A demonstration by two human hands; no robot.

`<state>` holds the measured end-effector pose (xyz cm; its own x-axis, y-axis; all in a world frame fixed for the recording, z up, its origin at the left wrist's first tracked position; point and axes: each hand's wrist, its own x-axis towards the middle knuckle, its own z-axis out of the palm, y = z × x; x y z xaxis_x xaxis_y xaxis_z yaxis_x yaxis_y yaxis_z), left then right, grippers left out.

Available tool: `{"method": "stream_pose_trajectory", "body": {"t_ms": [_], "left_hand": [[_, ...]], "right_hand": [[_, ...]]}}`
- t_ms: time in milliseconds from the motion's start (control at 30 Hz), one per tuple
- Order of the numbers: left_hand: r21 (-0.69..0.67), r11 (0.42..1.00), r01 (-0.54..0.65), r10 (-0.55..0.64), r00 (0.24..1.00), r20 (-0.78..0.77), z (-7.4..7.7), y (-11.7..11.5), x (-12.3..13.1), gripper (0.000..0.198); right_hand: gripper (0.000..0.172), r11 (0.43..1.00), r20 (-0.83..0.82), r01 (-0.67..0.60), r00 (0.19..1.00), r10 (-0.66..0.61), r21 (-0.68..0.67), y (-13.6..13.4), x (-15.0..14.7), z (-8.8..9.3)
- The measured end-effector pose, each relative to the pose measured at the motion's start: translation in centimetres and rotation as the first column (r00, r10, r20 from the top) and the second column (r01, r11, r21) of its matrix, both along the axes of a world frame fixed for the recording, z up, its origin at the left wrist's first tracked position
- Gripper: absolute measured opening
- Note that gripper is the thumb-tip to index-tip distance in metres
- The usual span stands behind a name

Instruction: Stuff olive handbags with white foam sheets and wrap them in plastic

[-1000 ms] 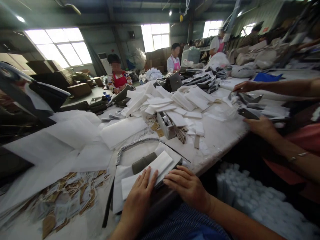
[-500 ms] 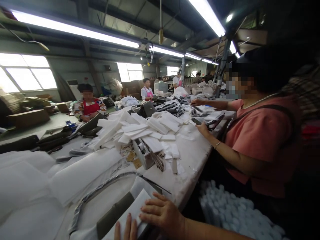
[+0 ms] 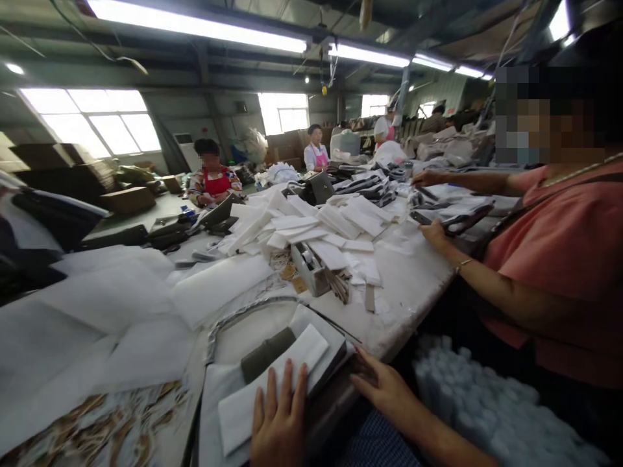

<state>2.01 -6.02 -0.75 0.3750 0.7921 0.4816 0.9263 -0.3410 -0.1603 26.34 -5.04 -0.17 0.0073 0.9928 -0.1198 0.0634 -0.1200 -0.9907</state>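
A dark olive bag (image 3: 267,353) lies near the table's front edge, partly covered by white sheet material, its wrapped handle (image 3: 253,303) arching away from me. Across it rests a folded white pad (image 3: 272,389). My left hand (image 3: 280,408) lies on the pad with its fingers spread. At the bag's right end is my right hand (image 3: 382,389), thumb and fingers apart, with the fingertips by the edge of the white wrapping. Whether those fingertips touch the wrapping is hard to tell.
White sheets (image 3: 111,298) spread at the left, above tangled tags and strings (image 3: 117,421). A grey box (image 3: 310,269) stands by heaped white pads (image 3: 335,224). A person (image 3: 559,240) handles dark items at the right. Pale rolls (image 3: 491,402) fill the space below the table edge.
The view has swung left, showing the tags and strings. My right hand has moved off the pad to the bag's right end; more of my left hand shows on the pad.
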Motion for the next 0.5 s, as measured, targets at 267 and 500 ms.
{"method": "stream_pose_trajectory", "body": {"t_ms": [267, 500], "left_hand": [[-0.004, 1.0, -0.028, 0.028, 0.999, -0.037, 1.5, -1.3, -1.0, 0.075], [0.089, 0.994, -0.07, 0.065, 0.996, 0.054, 0.3, -1.0, -1.7, 0.079]], "right_hand": [[0.045, 0.971, -0.337, -0.189, 0.933, 0.13, -0.148, 1.4, -1.2, 3.8], [0.044, 0.978, -0.699, -0.126, 0.714, -0.027, -0.166, 0.8, -6.2, 5.0]]}}
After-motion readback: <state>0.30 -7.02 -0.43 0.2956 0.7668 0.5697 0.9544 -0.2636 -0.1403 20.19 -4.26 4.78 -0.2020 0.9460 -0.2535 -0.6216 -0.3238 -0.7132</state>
